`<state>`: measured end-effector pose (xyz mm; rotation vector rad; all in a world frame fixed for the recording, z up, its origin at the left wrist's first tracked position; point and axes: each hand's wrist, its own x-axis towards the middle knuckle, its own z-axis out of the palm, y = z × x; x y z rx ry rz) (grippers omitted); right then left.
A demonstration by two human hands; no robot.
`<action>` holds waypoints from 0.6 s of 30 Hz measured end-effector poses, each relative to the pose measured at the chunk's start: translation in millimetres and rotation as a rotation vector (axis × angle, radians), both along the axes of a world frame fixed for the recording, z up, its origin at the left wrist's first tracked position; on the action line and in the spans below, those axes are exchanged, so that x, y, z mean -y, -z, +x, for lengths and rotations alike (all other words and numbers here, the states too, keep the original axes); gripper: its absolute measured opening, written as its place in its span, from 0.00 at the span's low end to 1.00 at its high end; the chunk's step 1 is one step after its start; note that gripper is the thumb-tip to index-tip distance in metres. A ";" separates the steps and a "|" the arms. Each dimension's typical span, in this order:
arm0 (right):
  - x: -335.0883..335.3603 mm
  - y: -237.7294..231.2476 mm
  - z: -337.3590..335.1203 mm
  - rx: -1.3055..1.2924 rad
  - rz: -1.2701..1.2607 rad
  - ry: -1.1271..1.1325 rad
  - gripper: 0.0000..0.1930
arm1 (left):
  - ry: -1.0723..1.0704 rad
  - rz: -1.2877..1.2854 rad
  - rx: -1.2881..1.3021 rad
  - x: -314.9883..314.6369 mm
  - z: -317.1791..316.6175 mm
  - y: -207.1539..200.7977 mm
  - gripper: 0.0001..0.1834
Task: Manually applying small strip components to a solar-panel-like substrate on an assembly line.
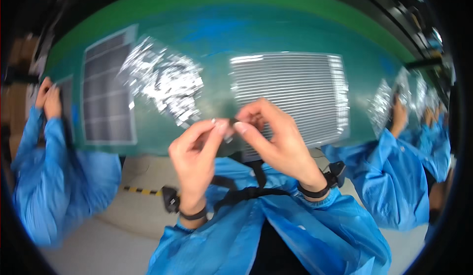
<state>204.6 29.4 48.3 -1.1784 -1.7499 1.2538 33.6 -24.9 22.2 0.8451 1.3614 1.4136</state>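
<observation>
Both hands meet at the near edge of the green table (217,92), fingertips almost touching. My left hand (196,144) is closed in a pinch of thumb and forefinger. Thumb against bent fingers, my right hand (276,137) is pinched as well. Something small and dark shows between the fingertips, too blurred to name. Under and beyond my right hand lies a striped grey sheet (290,87) with shiny strips along its right side. A crumpled heap of shiny silver pieces (170,80) lies beyond my left hand.
Left of the silver heap lies a dark panel with a pale border (108,92). A person in blue (49,176) works at the far left. Other people in blue (389,176) sit along the right, with more shiny silver material (382,105) near their hands.
</observation>
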 end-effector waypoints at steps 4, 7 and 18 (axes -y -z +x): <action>-17.4 7.2 12.1 -0.082 0.267 -0.192 0.07 | 0.261 0.089 -0.521 -10.4 1.4 -16.6 0.05; -16.2 10.0 11.7 -0.203 0.227 -0.209 0.08 | 0.223 0.097 -0.522 -8.9 -9.2 -5.3 0.04; -12.5 22.2 44.5 -0.185 0.101 -0.136 0.06 | 0.235 0.085 -0.298 -21.1 10.2 -1.4 0.03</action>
